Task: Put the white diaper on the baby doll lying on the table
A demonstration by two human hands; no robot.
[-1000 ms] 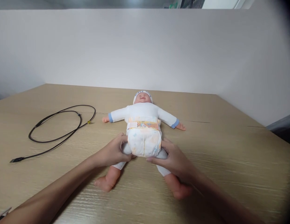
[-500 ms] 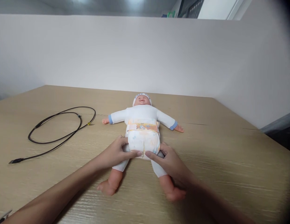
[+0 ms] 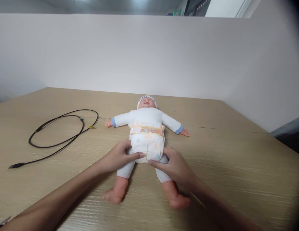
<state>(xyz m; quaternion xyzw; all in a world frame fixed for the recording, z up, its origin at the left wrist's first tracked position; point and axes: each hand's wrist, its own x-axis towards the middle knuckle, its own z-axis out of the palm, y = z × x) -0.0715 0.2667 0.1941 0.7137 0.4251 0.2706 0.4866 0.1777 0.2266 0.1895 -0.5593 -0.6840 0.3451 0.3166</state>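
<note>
A baby doll [image 3: 147,115] in white clothes with blue cuffs lies on its back, head away from me, arms and legs spread. Around its waist sits a white diaper [image 3: 146,144] with a printed orange front band. At the diaper's left leg opening, my left hand [image 3: 121,154] grips the edge, thumb lying across the front. On the opposite side my right hand [image 3: 172,163] holds the right leg edge, its thumb near the lower middle. The other fingers of both hands are partly hidden beside the doll's hips.
Left of the doll, a looped black cable [image 3: 65,142] lies on the wooden table [image 3: 231,154], its metal plug near the left front. A pale partition wall [image 3: 149,54] rises behind the table.
Both hands stay on the diaper; its lower front has shifted slightly left. The left thumb has moved a little up and left, the right thumb slightly down. The doll's feet have shifted slightly.
</note>
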